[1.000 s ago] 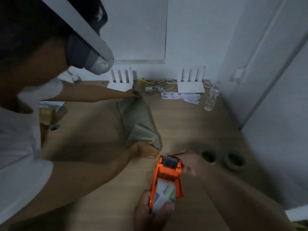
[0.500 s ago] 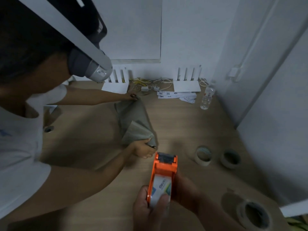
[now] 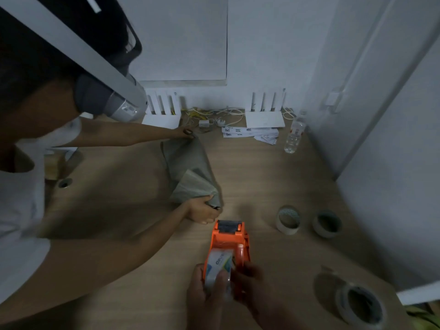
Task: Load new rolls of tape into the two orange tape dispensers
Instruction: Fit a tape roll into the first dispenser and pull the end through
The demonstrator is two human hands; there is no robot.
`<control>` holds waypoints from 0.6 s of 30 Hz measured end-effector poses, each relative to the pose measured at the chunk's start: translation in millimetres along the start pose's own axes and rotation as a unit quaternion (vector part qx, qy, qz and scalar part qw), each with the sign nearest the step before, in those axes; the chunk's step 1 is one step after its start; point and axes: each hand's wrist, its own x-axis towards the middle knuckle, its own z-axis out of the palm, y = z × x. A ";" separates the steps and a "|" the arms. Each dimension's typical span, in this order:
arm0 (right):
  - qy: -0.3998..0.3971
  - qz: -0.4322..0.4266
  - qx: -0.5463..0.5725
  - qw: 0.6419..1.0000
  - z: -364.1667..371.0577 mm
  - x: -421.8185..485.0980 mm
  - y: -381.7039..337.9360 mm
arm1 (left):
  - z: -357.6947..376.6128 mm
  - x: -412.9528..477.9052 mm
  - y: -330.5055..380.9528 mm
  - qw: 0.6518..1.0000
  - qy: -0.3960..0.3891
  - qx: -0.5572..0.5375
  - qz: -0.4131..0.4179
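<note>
Head view, dim light, looking down on a wooden table [image 3: 262, 182]. Low in the middle, an orange tape dispenser [image 3: 228, 244] held above the table top, its black roller end pointing away. Left hand [image 3: 207, 294] wrapped around the near end from the left, thumb pressed on the labelled tape roll [image 3: 217, 267] seated inside the dispenser. Right hand [image 3: 252, 287] closed on the same near end from the right side, fingers curled against the orange side plate; fingertips partly blurred, so exact contact with the roll not clear.

To the right on the table, two small tape rolls [image 3: 288, 220] [image 3: 327, 223] lying flat, just beside each other. Nearer, at the lower right, a larger tape roll [image 3: 359, 306], well apart from the dispenser.

On the left side, a second person [image 3: 35, 186] leaning over the table, both hands on a grey-green folded cloth [image 3: 190, 172]: one hand at its far corner, the other gripping its near end, just beside the dispenser's roller. At the wall, two white routers [image 3: 163, 113] [image 3: 265, 113], tangled cables [image 3: 214, 115], some paper slips [image 3: 247, 133] and a clear plastic bottle [image 3: 294, 134].
</note>
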 end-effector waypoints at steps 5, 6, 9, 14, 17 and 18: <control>0.082 -0.032 -0.014 0.996 -4.9 18.1 21.5 | -20.1 -2.1 -16.8 0.997 -0.034 0.031 -0.068; 0.111 -0.045 -0.060 0.991 -7.9 20.9 25.9 | -23.7 1.4 -10.5 0.997 -0.042 0.040 -0.056; 0.110 -0.022 -0.269 0.956 -8.0 18.7 36.2 | -19.9 79.4 37.4 0.977 -0.190 0.095 -0.022; 0.138 -0.047 -0.462 0.875 -1.8 29.7 48.3 | -19.3 363.2 -54.7 0.770 -0.491 -0.124 -0.388; 0.128 -0.050 -0.534 0.835 12.8 30.9 47.3 | -47.1 361.1 -141.9 0.802 -0.423 -0.162 -0.389; 0.127 -0.057 -0.545 0.827 15.1 33.8 49.7 | -52.4 311.7 -162.6 0.854 -0.358 -0.091 -0.366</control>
